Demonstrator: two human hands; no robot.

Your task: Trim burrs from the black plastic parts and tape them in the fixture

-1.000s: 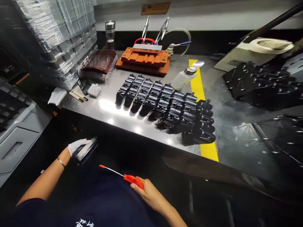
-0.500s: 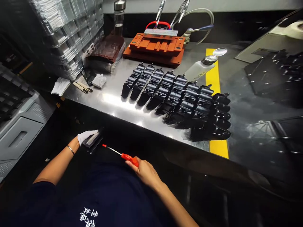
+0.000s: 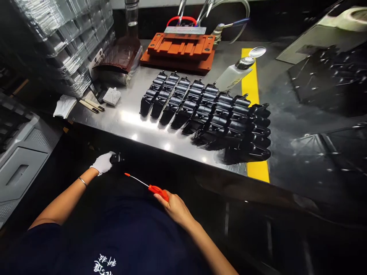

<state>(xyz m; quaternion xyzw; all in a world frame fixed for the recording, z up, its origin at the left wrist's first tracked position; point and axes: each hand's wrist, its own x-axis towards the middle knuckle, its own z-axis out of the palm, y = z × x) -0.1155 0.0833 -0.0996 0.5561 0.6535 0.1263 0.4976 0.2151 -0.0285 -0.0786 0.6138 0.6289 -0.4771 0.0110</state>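
My left hand (image 3: 102,164), in a white glove, is closed on a black plastic part (image 3: 117,158) in front of the bench's front edge. The part is turned so that only a small side of it shows against the dark background. My bare right hand (image 3: 177,208) is wrapped round the handle of a red air blow gun (image 3: 156,190). Its thin metal tube points left, and the red tip stops short of the black part, below and to its right. Several rows of similar glossy black parts (image 3: 197,105) lie side by side on the metal bench (image 3: 126,131).
An orange fixture (image 3: 177,51) stands behind the rows. At their right are a white bottle (image 3: 232,78) with its lid up and a yellow tape strip (image 3: 259,172). Stacked clear trays (image 3: 69,42), tweezers (image 3: 91,105) and a folded white cloth (image 3: 112,96) are at the left.
My left hand has turned the black part from its long flat side to a narrow end view. The blow gun stays nearly where it was. The whole view has shifted slightly.
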